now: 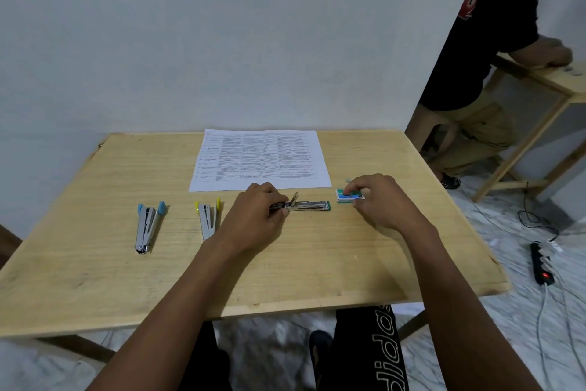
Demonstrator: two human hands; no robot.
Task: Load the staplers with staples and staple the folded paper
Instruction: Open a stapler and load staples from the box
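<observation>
Your left hand (257, 216) is down on the table (95, 279), fingers curled tight round the hinge end of the green stapler (312, 205). That stapler lies swung open and flat, its metal rail stretching to the right and the green tip pointing at the staple box (344, 197). Your knuckles cover the hinge itself, so nothing of the spring end shows.

Your right hand (377, 200) arches over the small green-and-white staple box, forefinger bent onto its top and thumb at its near edge, pinching it against the wood. The fingers hide much of the box, and it looks as if its right end is slid open, though that is hard to make out.

Just beyond both hands lies the printed sheet (260, 159), flat, its far edge at the table's back edge by the wall. To the left of your left forearm sits the yellow stapler (208, 216), jaws apart, just beside your wrist. Further left, well apart, the blue stapler (149, 225) lies the same way.

Off to the right, another person (485, 41) in a black shirt leans on a second wooden table (558, 79). A black power strip (542, 263) with a red light rests on the floor among cables.
</observation>
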